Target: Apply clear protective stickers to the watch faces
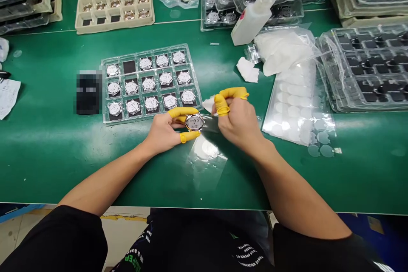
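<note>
The left hand [161, 129] pinches a round steel watch case [194, 122] by its rim, with yellow finger cots [190, 136] pressed on opposite edges and the dial left uncovered. The case sits at the left hand's 3 o'clock, just below a clear plastic tray of watch cases [191, 72]. The right hand [235, 121] has its fingertips [222, 105] pressed together at a thin clear film [208, 124]; the exact hold is partly hidden. A sheet of round film stickers [274, 114] lies at its 3 o'clock. The case should handle as stiff, smooth and easily marked: rim hold only. The film is likely light and limp, best taken by an edge.
</note>
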`<act>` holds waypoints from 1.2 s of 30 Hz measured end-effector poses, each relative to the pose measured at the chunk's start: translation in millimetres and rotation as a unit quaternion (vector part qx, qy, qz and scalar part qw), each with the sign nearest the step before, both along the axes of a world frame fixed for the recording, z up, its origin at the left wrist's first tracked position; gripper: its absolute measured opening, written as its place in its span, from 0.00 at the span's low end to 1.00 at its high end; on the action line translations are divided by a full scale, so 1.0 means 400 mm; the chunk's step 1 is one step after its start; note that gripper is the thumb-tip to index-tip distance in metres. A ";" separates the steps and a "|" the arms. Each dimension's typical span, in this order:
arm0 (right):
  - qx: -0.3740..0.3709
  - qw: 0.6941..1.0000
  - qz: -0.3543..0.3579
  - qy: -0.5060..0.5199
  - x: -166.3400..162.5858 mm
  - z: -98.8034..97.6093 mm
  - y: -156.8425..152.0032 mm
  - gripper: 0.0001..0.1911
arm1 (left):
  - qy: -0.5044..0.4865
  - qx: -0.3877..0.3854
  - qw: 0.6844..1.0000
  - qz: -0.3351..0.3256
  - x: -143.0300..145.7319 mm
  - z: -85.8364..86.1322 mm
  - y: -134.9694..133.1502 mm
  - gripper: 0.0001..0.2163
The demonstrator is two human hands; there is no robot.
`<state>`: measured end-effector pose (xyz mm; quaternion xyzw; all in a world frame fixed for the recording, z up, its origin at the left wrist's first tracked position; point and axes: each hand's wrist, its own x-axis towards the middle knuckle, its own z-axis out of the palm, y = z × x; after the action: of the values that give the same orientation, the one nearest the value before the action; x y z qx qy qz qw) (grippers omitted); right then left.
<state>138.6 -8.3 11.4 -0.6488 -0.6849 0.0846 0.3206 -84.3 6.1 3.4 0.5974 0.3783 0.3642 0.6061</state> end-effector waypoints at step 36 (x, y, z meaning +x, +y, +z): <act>-0.139 0.980 0.105 0.098 -0.071 0.010 -0.041 0.15 | 0.007 -0.077 0.997 0.002 0.005 -0.001 0.010 0.28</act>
<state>110.0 -24.8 15.4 -0.5997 -0.6965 0.2750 0.2823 -82.5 10.3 3.1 0.5502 0.4107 0.3314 0.6471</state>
